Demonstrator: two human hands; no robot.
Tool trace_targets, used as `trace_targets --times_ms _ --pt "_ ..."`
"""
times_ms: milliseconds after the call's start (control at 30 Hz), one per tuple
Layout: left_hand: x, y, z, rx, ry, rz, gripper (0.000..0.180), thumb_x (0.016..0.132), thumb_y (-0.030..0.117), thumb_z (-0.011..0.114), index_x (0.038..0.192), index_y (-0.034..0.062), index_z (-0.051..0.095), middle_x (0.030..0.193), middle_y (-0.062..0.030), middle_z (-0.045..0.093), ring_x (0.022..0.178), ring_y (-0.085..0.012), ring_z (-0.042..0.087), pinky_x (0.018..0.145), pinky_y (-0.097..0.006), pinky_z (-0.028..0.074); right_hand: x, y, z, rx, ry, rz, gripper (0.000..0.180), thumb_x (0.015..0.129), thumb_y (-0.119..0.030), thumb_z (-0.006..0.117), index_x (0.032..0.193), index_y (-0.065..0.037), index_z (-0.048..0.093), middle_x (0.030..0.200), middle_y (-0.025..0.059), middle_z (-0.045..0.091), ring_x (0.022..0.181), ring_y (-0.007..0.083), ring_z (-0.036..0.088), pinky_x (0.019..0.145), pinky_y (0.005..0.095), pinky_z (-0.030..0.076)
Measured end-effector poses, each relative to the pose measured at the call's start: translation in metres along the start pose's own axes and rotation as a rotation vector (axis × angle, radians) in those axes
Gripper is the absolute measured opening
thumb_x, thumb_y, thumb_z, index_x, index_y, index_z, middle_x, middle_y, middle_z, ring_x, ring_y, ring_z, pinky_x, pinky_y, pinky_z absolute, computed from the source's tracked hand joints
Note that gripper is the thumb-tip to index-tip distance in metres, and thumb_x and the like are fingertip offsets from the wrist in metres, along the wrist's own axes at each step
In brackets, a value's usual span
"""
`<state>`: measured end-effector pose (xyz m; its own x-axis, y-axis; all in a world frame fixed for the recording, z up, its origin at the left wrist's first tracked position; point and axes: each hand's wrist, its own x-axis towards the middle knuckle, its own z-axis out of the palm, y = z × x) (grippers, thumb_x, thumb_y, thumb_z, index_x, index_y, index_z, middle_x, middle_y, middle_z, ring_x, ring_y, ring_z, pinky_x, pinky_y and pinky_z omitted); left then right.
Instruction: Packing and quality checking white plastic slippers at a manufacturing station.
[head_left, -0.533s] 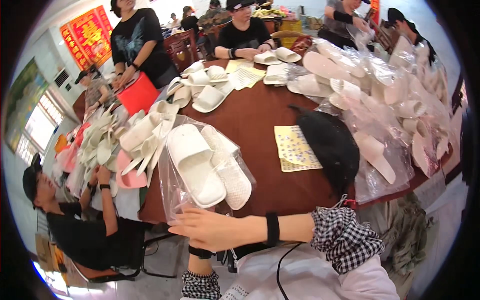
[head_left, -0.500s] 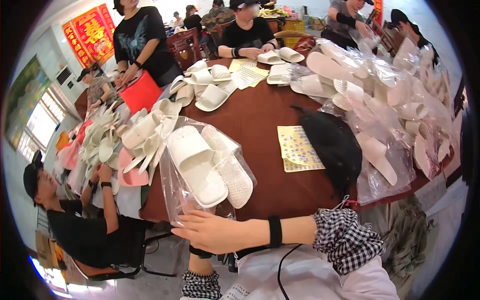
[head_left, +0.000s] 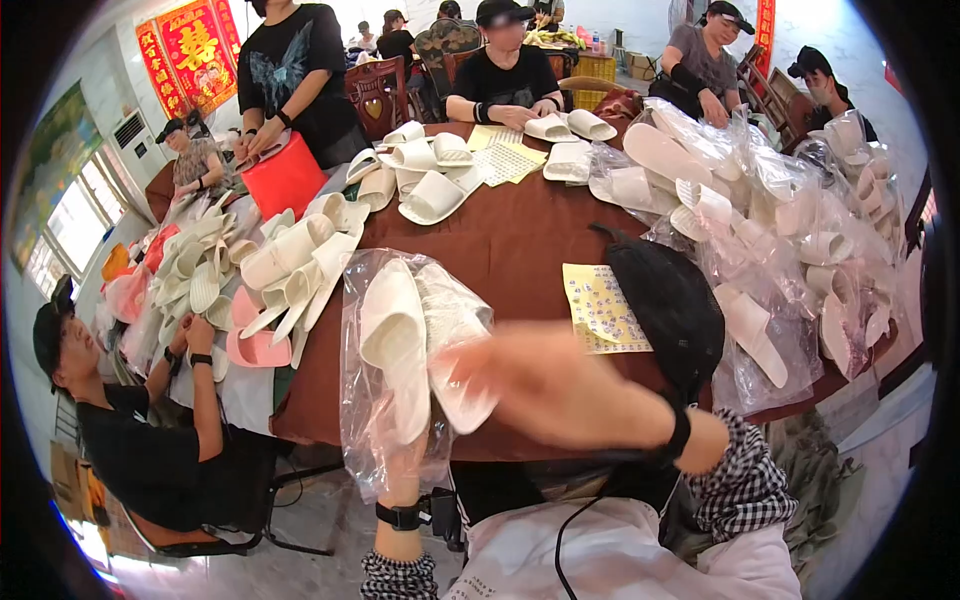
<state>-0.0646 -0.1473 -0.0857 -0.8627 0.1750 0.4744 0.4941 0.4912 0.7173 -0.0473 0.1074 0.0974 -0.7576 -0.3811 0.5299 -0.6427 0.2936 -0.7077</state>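
Left hand [head_left: 405, 455]: I see it gripping the clear plastic bag [head_left: 375, 420] of white foam slippers [head_left: 395, 340].
Right hand [head_left: 545, 385]: blurred, I cannot tell its grip.

Viewpoint: head-worn fisheye, left of a side-by-side pair.
Facing: forward and down over the round brown table [head_left: 520, 240].
Nearness: own forearms close at lower centre; seated people far along the upper rim.
Distortion: edges curve toward the rim.
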Motion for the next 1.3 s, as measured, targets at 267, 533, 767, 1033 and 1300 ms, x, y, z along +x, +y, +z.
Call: trace_targets --times_ms 267,533,767,1033,1300 --pt "-0.015 0.007 0.01 -0.013 -0.069 0.009 0.055 0.1 0.025 0.058 0.145 0.0008 0.041 0.139 -0.0165 0.053 0.128 -0.0293 0.051 0.109 -0.042 0.042 0.021 0.102 -0.027 0.368 0.111 0.495 0.075 0.103 -0.054 0.045 0.158 -0.007 0.025 0.164 0.0134 0.024 0.152 0.0238 0.02 0.119 0.0351 0.025" --pt "-0.002 0.017 -0.002 -0.37 -0.109 -0.181 0.052 0.102 0.028 0.053 0.145 0.0011 0.041 0.141 -0.017 0.051 0.131 -0.0302 0.048 0.111 -0.044 0.04 0.05 0.123 -0.001 0.627 0.031 0.54 0.056 0.103 -0.05 0.05 0.137 -0.005 0.052 0.13 0.005 0.058 0.118 0.0128 0.053 0.102 0.0318 0.042" --pt "0.055 -0.025 -0.07 -1.477 0.071 -0.372 0.05 0.104 0.03 0.048 0.145 0.0013 0.042 0.143 -0.0173 0.049 0.134 -0.031 0.046 0.113 -0.045 0.038 0.059 0.14 -0.039 0.108 0.024 0.554 0.05 0.09 -0.048 0.068 0.105 0.0 0.067 0.101 0.0111 0.071 0.095 0.0209 0.067 0.083 0.0342 0.051" --pt "0.026 -0.008 -0.084 -0.372 0.831 -0.249 0.029 0.102 0.012 0.044 0.124 0.0009 0.059 0.124 -0.0153 0.059 0.116 -0.0231 0.057 0.103 -0.035 0.045 0.023 0.189 -0.017 -0.464 -0.109 0.447 0.051 0.082 -0.043 0.072 0.113 -0.003 0.065 0.104 0.0256 0.069 0.099 0.0422 0.066 0.088 0.0476 0.052" --pt "0.017 0.031 -0.07 0.391 -0.038 -0.078 0.025 0.087 0.003 0.059 0.111 -0.0004 0.063 0.111 -0.0167 0.062 0.105 -0.034 0.056 0.093 -0.041 0.045 0.04 0.162 -0.034 -0.346 -0.091 0.741 0.07 0.087 -0.064 0.063 0.104 0.003 0.069 0.098 0.0243 0.071 0.098 0.0393 0.068 0.085 0.0431 0.052"
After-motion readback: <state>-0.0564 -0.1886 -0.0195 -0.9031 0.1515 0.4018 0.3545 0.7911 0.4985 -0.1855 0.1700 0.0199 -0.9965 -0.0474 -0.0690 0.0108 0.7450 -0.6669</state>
